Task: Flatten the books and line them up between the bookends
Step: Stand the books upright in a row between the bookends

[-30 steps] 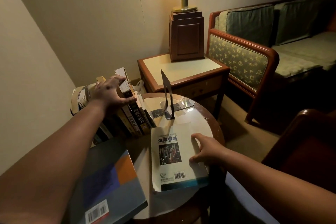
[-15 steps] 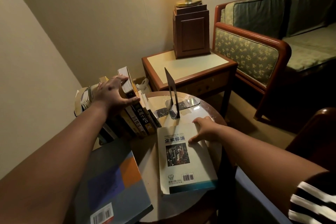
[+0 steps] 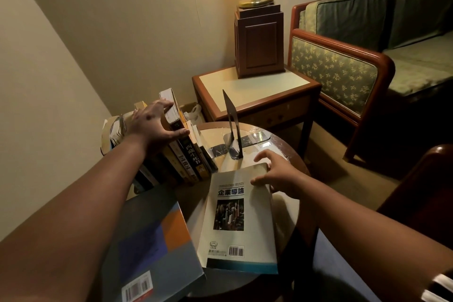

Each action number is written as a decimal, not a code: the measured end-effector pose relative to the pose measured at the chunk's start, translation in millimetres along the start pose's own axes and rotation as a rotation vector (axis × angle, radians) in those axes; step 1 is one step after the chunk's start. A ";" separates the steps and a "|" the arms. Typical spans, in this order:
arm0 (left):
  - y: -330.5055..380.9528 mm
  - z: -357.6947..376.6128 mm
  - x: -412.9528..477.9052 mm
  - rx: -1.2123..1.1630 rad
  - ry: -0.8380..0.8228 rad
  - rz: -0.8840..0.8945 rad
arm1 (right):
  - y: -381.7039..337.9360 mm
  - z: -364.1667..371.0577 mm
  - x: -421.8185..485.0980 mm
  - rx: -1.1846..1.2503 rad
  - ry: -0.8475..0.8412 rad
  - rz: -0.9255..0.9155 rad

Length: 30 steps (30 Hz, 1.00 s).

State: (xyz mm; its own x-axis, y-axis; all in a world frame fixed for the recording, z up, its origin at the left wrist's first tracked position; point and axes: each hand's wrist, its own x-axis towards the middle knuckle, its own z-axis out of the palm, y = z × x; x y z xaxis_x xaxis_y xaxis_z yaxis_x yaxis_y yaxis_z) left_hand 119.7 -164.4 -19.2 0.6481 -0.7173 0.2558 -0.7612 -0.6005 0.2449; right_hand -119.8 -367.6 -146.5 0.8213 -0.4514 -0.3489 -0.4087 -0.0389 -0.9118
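Note:
A row of leaning books (image 3: 181, 154) stands on the round table (image 3: 286, 144), spines toward me. My left hand (image 3: 157, 122) lies over the tops of these books, thumb pressed against a spine. A white book (image 3: 240, 218) with a photo on its cover lies flat in front of a dark metal bookend (image 3: 232, 127). My right hand (image 3: 277, 174) grips the far right corner of the white book, which is lifted slightly. A large blue and orange book (image 3: 152, 250) lies flat at the near left.
A square side table (image 3: 255, 95) with a wooden lamp base (image 3: 259, 44) stands behind the round table. A green patterned sofa (image 3: 343, 68) fills the right. A dark chair arm (image 3: 426, 179) is at the near right. The wall runs close along the left.
My right hand slid from the white book's right edge up to its far corner and took hold there. My left hand stayed on the leaning books.

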 end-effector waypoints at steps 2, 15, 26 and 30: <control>1.7 -1.8 -1.4 -0.005 -0.013 -0.004 | -13.2 -5.8 -6.5 -0.003 -0.141 0.042; -0.8 -2.1 -0.2 -0.001 -0.020 -0.019 | -64.9 -33.1 -50.6 -0.260 -0.358 0.021; -3.5 -1.1 2.1 0.014 -0.029 -0.017 | -119.5 -24.7 -76.8 -0.709 0.153 -0.560; -6.4 1.0 3.5 0.027 -0.030 -0.014 | -102.3 -13.5 -75.9 -0.694 0.193 -0.485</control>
State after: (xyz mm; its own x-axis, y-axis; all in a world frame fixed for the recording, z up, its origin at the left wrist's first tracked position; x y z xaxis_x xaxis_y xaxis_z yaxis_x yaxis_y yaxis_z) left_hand 126.8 -163.4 -20.8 0.6582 -0.7187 0.2242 -0.7525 -0.6198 0.2227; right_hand -145.7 -341.4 -23.9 0.9116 -0.3849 0.1445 -0.2330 -0.7732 -0.5899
